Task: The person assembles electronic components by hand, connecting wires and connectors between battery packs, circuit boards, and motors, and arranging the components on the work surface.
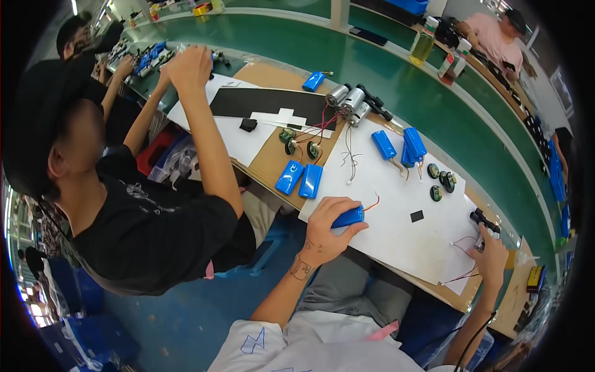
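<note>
My left hand (327,232) is closed around a blue wrapped battery pack (349,217) at the near edge of the white sheet. Thin red and white leads rise from the pack's right end. At the right end of the table, my right hand (489,257) has its thumb and index finger on a small motor with a black fitting (484,222); the fingers partly cover it. Thin dark red wires (460,245) trail left from beside that hand. A small black rectangle (416,216) lies flat on the sheet between my hands.
Several silver motors (353,102) sit at the far edge. Blue battery packs (383,144) and round green circuit boards (436,193) lie about the white sheet (378,223). A co-worker in black (149,223) sits close on my left. Bottles (423,42) stand beyond the green surface.
</note>
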Available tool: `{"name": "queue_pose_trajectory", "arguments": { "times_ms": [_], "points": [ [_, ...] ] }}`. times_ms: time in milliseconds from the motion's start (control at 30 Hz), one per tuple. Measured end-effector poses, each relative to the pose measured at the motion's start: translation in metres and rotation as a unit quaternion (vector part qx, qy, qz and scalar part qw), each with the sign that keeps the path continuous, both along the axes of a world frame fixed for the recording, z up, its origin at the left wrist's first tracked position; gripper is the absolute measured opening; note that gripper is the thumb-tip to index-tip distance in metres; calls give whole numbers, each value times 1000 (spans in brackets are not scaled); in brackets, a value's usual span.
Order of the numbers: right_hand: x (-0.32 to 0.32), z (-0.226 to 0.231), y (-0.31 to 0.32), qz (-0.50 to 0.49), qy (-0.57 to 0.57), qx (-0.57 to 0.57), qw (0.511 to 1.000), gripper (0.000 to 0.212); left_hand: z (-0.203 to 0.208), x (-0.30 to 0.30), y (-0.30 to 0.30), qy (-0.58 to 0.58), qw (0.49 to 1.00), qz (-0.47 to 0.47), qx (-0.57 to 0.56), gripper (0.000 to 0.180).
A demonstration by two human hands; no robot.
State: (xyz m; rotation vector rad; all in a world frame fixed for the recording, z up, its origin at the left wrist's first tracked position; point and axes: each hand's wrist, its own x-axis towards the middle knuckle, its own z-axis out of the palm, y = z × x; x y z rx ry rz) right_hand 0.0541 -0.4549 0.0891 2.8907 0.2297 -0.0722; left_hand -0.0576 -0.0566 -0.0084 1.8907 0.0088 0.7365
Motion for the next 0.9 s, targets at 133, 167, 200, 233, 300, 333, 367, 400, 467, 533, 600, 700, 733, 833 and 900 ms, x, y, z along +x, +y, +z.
{"name": "queue_pose_trajectory", "arguments": {
  "times_ms": [133,167,200,233,300,333,367,400,467,533,600,700,733,833,900],
  "points": [
    [-7,41,44,-86,-113,132,981,63,6,7,-5,-4,1000,-10,2,44],
    [-4,41,63,-93,-117,136,979,63,4,8,-9,-4,1000,-11,2,42],
    [3,36,83,-90,-157,242,953,52,3,6,-7,-5,1000,-5,4,39],
    [4,28,93,-94,-203,339,914,41,1,6,-9,-12,1000,-16,6,39],
    [-2,-32,144,353,-239,268,864,10,0,13,-23,42,996,73,-11,31],
    [-19,-44,178,478,-131,101,863,13,-4,13,-22,64,993,92,-21,26],
    [-34,-47,205,525,-89,293,794,13,-2,15,-20,83,991,99,-23,23],
    [-34,-53,213,507,-89,303,802,14,0,16,-18,79,990,102,-54,22],
    [-30,-60,208,450,-100,348,816,17,16,11,-19,108,984,79,-116,22],
    [-17,-63,196,408,-100,364,831,20,16,10,-22,103,987,75,-93,23],
    [-17,-74,187,395,-105,362,838,20,14,16,-25,109,989,58,-77,26],
    [-15,-83,192,393,-106,366,837,21,12,29,-32,129,981,2,-146,31],
    [-18,-83,192,384,-98,373,839,22,18,34,-35,127,980,11,-151,31],
    [-20,-79,192,381,-98,382,836,23,38,76,-39,60,997,7,-55,40],
    [-21,-80,193,376,-92,374,843,22,41,117,-36,81,994,69,-5,44]
  ]
}}
